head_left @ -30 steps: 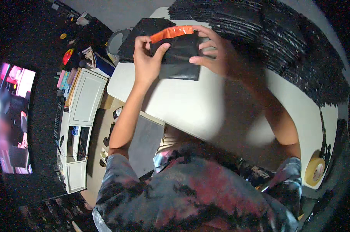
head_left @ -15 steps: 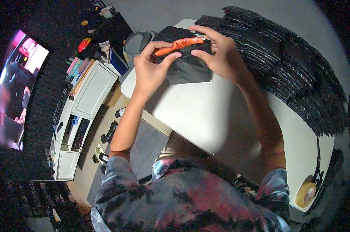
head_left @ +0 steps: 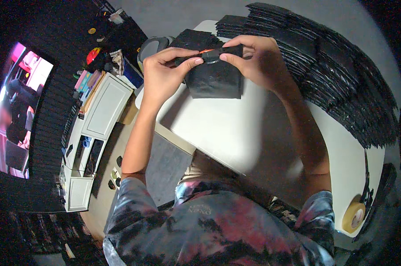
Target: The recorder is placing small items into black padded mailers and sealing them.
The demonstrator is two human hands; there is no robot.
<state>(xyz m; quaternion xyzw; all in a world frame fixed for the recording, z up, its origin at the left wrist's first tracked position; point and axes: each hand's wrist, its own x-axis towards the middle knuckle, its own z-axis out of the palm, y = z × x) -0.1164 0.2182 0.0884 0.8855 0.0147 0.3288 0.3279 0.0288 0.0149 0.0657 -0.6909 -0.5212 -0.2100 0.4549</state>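
A black plastic bag hangs over the far edge of the white table, its upper edge stretched between my two hands. My left hand pinches that edge on the left between thumb and fingers. On the right, my right hand grips the same edge, thumb in front and fingers behind. A thin sliver of something orange and shiny shows at the upper edge between the hands; the black plastic covers the rest. Behind the bag lies more black plastic.
Long overlapping rows of flat black plastic bags cover the far and right side of the white table. A roll of yellowish tape sits at its near right corner. A grey lidded bin and a white cabinet stand to the left.
The orange thing was widely exposed between my hands; now black plastic covers nearly all of it. My left hand has shifted slightly left, and both hands keep their hold.
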